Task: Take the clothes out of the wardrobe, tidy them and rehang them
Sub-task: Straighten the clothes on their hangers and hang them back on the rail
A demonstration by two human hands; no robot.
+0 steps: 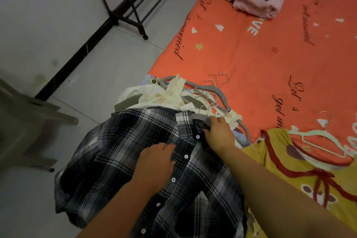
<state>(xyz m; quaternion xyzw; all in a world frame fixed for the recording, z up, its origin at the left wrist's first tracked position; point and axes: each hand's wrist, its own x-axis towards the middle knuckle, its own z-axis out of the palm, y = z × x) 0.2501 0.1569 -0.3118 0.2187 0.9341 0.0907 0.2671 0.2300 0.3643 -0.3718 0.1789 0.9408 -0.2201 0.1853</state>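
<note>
Two hands were set on the dark blue-and-white plaid button shirt laid at the orange printed sheet edge, left hand flat with fingers together, right hand pinching the collar; tidying was judged underway, one of the grey hangers being needed next.

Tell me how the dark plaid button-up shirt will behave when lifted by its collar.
Likely floppy: the dark plaid button-up shirt lies in soft rumples, so it should sag below any grip. Probably light, since the cloth looks thin. Its white buttons appear fastened, so the front should hang as one piece.
</note>
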